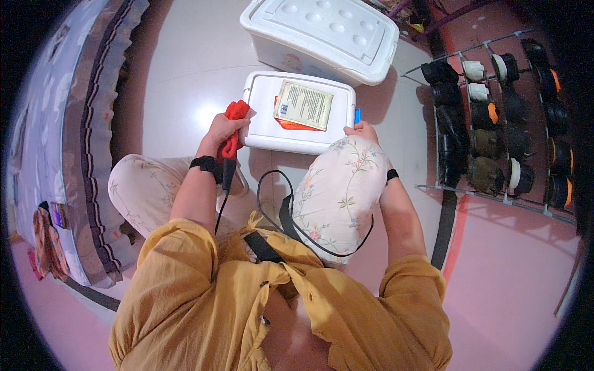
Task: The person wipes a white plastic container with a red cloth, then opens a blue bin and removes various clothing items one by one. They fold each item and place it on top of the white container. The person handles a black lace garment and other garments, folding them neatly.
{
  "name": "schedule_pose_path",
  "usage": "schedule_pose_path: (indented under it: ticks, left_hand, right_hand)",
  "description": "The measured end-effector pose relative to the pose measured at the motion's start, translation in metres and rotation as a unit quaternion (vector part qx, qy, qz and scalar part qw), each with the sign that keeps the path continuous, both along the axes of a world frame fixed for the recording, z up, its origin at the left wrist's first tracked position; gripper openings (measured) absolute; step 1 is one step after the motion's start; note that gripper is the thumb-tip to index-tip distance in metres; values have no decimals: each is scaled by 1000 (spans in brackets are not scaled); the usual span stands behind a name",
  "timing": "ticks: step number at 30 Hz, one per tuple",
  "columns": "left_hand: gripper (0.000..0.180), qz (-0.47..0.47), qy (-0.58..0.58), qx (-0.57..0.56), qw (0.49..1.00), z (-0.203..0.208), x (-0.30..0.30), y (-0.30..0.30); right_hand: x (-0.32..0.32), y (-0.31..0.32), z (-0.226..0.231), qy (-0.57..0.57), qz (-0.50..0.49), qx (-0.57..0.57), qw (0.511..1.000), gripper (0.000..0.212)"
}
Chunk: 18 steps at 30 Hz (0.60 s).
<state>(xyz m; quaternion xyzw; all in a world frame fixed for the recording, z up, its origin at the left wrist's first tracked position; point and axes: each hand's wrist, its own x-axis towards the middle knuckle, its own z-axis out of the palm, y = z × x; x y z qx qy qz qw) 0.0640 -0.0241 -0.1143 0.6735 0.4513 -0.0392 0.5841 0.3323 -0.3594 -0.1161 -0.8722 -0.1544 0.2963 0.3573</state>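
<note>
A small white lidded storage box point(260, 99) stands on the floor in front of my knees. A cream printed packet point(304, 105) lies on its lid, partly over a red and orange packet point(299, 127). My left hand point(221, 131) is closed around a red object point(230, 145) at the box's left side. From its lower end runs a black tapered cord end point(228, 173); its exact kind is unclear. At the right end, below a blue latch point(357, 116), the curled fingers of my right hand point(364, 130) grip the box's edge, partly hidden by my knee.
Behind stands a larger white lidded box point(322, 37). On the right, a metal rack point(489, 117) holds several shoes. A bed with a draped cover point(80, 136) runs along the left. A black cable point(266, 213) loops across my lap and raised knee.
</note>
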Motion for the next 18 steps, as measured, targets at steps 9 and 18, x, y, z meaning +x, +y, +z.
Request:
schedule_pose_path:
  ticks: [9, 18]
  left_hand:
    - [38, 10, -6, 36, 999, 53, -6, -4]
    - [33, -19, -177, -4, 984, 156, 35, 31]
  right_hand:
    - [-1, -7, 30, 60, 22, 92, 994, 35]
    - [23, 16, 131, 78, -46, 192, 977, 34]
